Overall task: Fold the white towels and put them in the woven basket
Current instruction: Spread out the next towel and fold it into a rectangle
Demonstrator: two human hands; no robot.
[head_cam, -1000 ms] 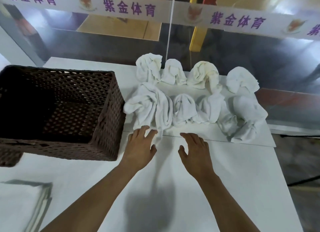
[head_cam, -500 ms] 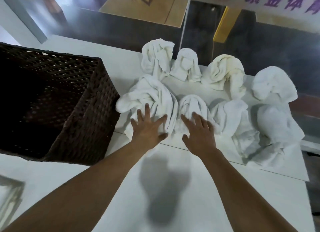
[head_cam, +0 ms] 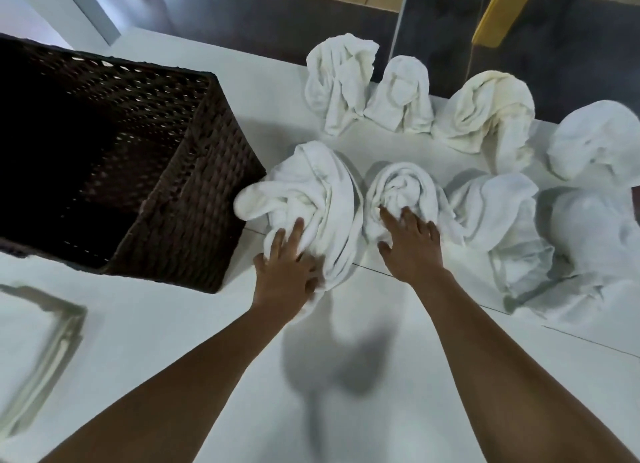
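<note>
A dark woven basket [head_cam: 194, 220] stands at the left on the white table, and nothing shows inside it. Several crumpled white towels lie in two rows to its right. My left hand [head_cam: 284, 272] lies on the large towel [head_cam: 311, 185] closest to the basket, fingers on top and thumb tucked under a fold at its near edge. My right hand [head_cam: 412, 248] rests with spread fingers on the small bunched towel [head_cam: 405, 182] beside it, fingertips pressing into its folds.
More towels sit behind and to the right: a tall towel [head_cam: 339, 81], a small towel [head_cam: 401, 95], a cream-tinted towel [head_cam: 485, 112] and others toward the right table edge [head_cam: 595, 248]. A blurred flat folded cloth stack [head_cam: 38, 351] lies at the near left.
Both hands moved forward from the bare table onto the front-row towels. The left hand's thumb has slipped under the large towel's near edge. The view has tilted down and closer.
</note>
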